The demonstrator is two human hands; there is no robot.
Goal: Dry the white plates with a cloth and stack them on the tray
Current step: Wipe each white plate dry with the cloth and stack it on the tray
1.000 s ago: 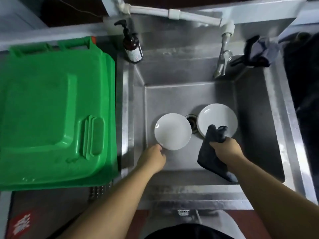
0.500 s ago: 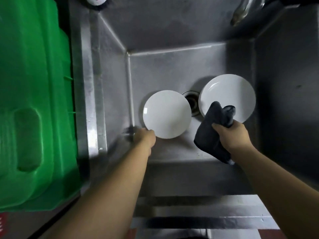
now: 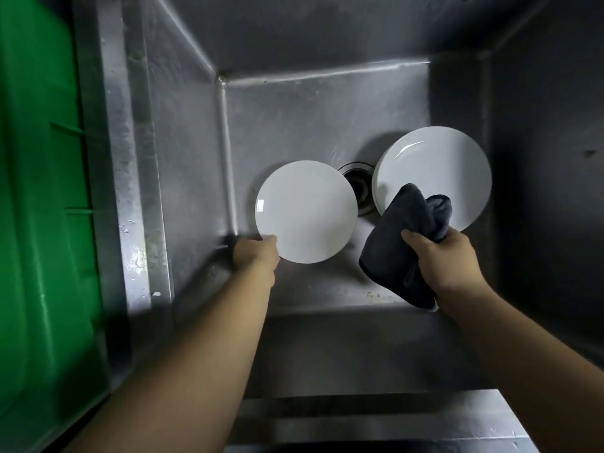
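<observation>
In the sink (image 3: 183, 132), left hand (image 3: 256, 256) pinches the near-left rim of a white plate (image 3: 307, 212), thumb on top edge, fingers hidden beneath; forearm runs up from bottom-left. Plate looks tilted, lifted off the sink floor, its right edge just beside the drain (image 3: 358, 188). Right hand (image 3: 444, 259) grips a bunched dark cloth (image 3: 402, 243), fingers curled round it, thumb on the left side, knuckles toward the camera; forearm comes in from bottom-right. Cloth's upper fold overlaps the near edge of the plate stack (image 3: 438, 171), which sits right of the drain; at least two rims show on its left side. Cloth's tail hangs below the wrist. Green tray (image 3: 42, 223) lies left of the sink, outside the basin, no plates on the part in view. No readable writing or labels anywhere.
</observation>
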